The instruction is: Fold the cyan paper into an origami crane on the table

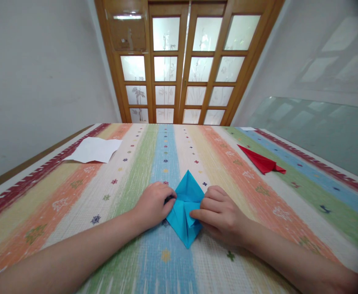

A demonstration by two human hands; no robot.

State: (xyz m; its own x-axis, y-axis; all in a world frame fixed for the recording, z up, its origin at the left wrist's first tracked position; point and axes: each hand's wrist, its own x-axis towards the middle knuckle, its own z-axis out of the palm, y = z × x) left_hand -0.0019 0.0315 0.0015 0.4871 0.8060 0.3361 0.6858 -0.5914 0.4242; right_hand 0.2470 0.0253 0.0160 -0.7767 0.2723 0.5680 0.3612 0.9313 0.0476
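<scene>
Blue folded paper [185, 204], creased into a kite-like shape, lies flat on the striped cloth of the desk [258, 196], close to its near edge and between the person's two hands. The left hand [153, 204] rests curled against the paper's left corner with its fingers tucked and pressing there, while the right hand [220, 214] bends its fingers narrow over the right flap, the forefinger pinning a fold. Farther off lie a red folded paper [262, 161] to the right and a white sheet [95, 150] to the left.
</scene>
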